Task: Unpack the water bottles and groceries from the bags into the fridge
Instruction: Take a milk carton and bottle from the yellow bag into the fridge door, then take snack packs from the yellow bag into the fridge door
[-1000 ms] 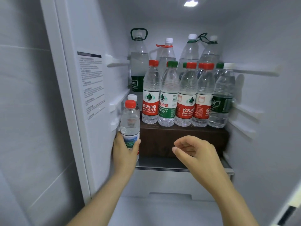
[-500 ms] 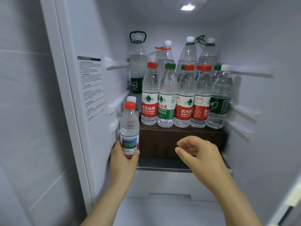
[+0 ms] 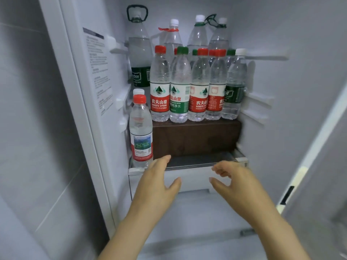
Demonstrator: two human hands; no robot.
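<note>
small red-capped bottle (image 3: 140, 132) stands upright on the shelf's (image 3: 189, 167) left end, just beyond the left hand (image 3: 159, 181), fingers straight, empty; right hand (image 3: 231, 180) loosely curled, empty.

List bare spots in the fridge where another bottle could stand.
Free: the dark shelf strip in front of the brown box, from the small red-capped bottle across to the right wall; it looks shallow. Crowded: the box top, packed with upright bottles; the slot left of the box, filled by that small bottle and a white-capped one behind it.
</note>
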